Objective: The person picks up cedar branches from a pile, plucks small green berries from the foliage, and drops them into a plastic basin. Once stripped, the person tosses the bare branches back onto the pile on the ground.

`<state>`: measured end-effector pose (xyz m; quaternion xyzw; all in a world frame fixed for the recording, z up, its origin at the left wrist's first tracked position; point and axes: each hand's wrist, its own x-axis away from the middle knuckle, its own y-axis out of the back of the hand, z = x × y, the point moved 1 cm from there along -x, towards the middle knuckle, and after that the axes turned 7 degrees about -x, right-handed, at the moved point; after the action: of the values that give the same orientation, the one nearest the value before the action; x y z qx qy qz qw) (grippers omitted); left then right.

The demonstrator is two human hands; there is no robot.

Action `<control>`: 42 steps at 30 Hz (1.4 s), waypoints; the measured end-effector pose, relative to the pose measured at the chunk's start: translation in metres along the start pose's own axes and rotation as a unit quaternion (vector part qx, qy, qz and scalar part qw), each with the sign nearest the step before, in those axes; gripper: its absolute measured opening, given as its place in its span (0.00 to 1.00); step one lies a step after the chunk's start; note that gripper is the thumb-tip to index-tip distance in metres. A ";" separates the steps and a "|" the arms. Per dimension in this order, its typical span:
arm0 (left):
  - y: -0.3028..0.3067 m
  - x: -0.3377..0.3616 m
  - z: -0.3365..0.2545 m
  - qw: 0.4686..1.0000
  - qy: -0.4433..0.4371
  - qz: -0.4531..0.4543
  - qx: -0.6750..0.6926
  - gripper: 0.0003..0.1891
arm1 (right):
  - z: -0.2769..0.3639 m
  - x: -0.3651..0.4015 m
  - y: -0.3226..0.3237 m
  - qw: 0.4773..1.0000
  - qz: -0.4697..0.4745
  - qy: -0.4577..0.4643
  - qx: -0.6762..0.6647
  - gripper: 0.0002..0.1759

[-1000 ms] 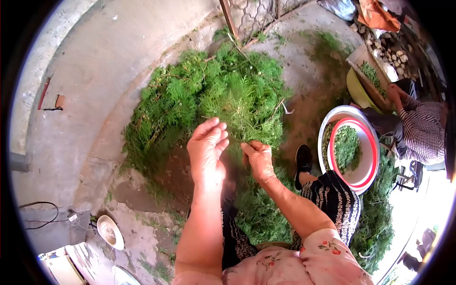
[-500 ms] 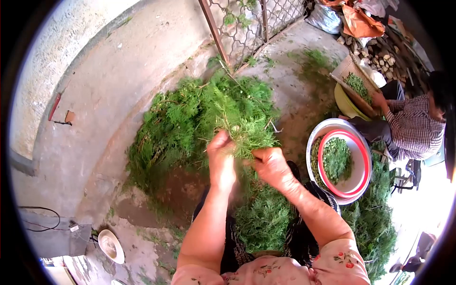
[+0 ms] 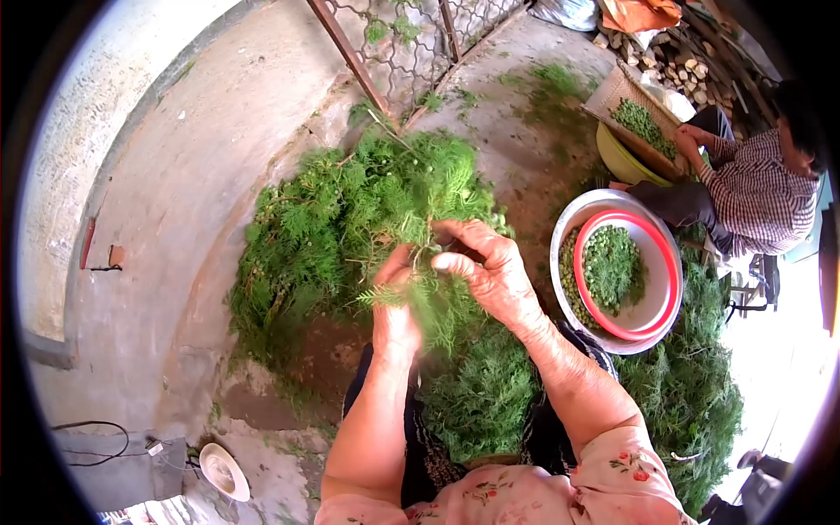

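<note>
My left hand [image 3: 394, 293] is closed on a green leafy sprig [image 3: 437, 302], just above a large heap of green branches [image 3: 324, 219]. To its right is my right hand [image 3: 490, 271], its thumb and fingers curved apart beside the sprig's stems; nothing shows clearly between them. Below both hands, between my knees, lies a pile of green sprigs [image 3: 481, 394]. Right of my right hand, a metal basin [image 3: 566, 229] holds green berries and a red-rimmed bowl [image 3: 675, 280] with berries and leafy bits.
At the right sits a person [image 3: 761, 192] with a woven tray [image 3: 604, 98] of green berries over a yellow-green basin [image 3: 617, 159]. More branches [image 3: 691, 376] lie at lower right. A metal lattice gate [image 3: 411, 52] stands ahead, and a pale hat-like object [image 3: 224, 472] is at lower left.
The sprig has come down between my hands. My right hand has turned and its fingers have spread. The whole view has shifted somewhat, and the other person's hands have come together by the tray.
</note>
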<state>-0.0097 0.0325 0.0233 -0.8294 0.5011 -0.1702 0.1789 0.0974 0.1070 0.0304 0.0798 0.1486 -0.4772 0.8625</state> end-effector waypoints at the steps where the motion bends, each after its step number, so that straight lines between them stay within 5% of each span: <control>1: 0.002 -0.001 0.003 1.000 0.004 0.019 -0.003 0.13 | -0.002 0.000 0.001 1.000 0.002 0.006 0.020 0.18; 7: 0.006 -0.009 0.011 0.998 0.046 0.042 -0.026 0.13 | -0.019 0.002 0.002 0.997 -0.038 -0.059 -0.034 0.11; 8: 0.008 -0.010 0.011 0.997 0.031 0.047 -0.044 0.14 | -0.019 0.001 0.002 0.984 -0.030 -0.148 -0.096 0.08; 11: 0.011 -0.010 0.014 0.992 0.061 0.050 0.096 0.13 | -0.018 -0.003 0.002 0.923 -0.066 -0.231 -0.302 0.07; 17: 0.028 -0.015 0.021 0.947 0.101 0.053 0.299 0.16 | -0.004 -0.012 0.021 0.850 -0.070 -0.200 -0.483 0.10; 22: 0.029 -0.020 0.017 0.962 0.055 0.109 0.244 0.18 | -0.007 -0.012 0.037 0.864 -0.149 -0.197 -0.438 0.08; 27: 0.017 -0.019 0.011 0.982 0.024 0.066 0.173 0.18 | -0.007 -0.008 0.039 0.886 -0.155 -0.220 -0.377 0.09; 34: 0.020 -0.014 0.021 0.984 0.078 0.073 0.142 0.14 | 0.000 -0.001 0.013 0.924 -0.050 -0.300 -0.231 0.08; 37: 0.018 -0.014 0.030 0.985 0.105 0.060 0.122 0.12 | 0.015 -0.003 0.010 0.916 -0.050 -0.260 -0.300 0.09; 38: 0.011 -0.015 0.026 0.983 0.083 0.123 0.106 0.11 | 0.013 -0.004 0.013 0.915 -0.067 -0.268 -0.292 0.09; 39: 0.003 -0.010 0.023 0.990 0.109 0.047 0.073 0.10 | 0.010 -0.005 0.015 0.915 -0.085 -0.275 -0.284 0.11; 42: 0.002 -0.015 0.021 0.990 0.053 0.105 -0.075 0.09 | -0.011 -0.002 0.018 0.928 -0.083 -0.228 -0.281 0.14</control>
<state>-0.0082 0.0474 0.0021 -0.7732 0.6055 -0.1560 0.1059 0.1095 0.1215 0.0204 -0.2895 0.0820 -0.4911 0.8175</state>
